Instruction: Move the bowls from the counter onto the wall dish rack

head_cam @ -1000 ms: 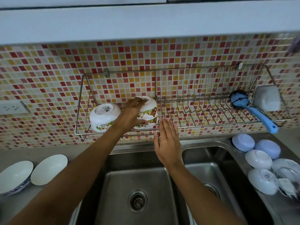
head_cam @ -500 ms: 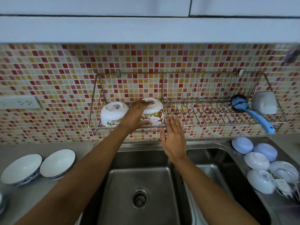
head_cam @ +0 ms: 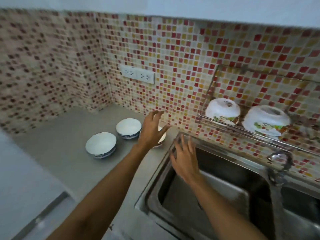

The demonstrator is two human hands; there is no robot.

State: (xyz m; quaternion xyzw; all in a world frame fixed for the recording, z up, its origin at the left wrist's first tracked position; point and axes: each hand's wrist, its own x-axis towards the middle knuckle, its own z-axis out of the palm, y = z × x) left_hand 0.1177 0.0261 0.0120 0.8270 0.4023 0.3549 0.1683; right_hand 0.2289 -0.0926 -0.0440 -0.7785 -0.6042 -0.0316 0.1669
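Two white bowls with cartoon prints, one on the left [head_cam: 223,110] and one on the right [head_cam: 265,120], rest upside down on the wire wall dish rack [head_cam: 225,126] at the right. On the grey counter [head_cam: 57,153] stand upright white bowls with blue patterns: a near one [head_cam: 100,145], a farther one [head_cam: 128,128], and a third [head_cam: 161,138] mostly hidden under my left hand [head_cam: 152,129]. That hand hovers over the third bowl, fingers spread, holding nothing. My right hand [head_cam: 184,157] is open above the sink's left rim.
A steel sink [head_cam: 216,187] fills the lower right, with a tap [head_cam: 279,163] at its back edge. A white socket strip [head_cam: 137,74] sits on the mosaic tile wall. The counter ends in a tiled corner at the left.
My left hand let go of the cartoon bowl on the rack and swung left over the counter bowls. The view turned left; my right hand moved to the sink rim.
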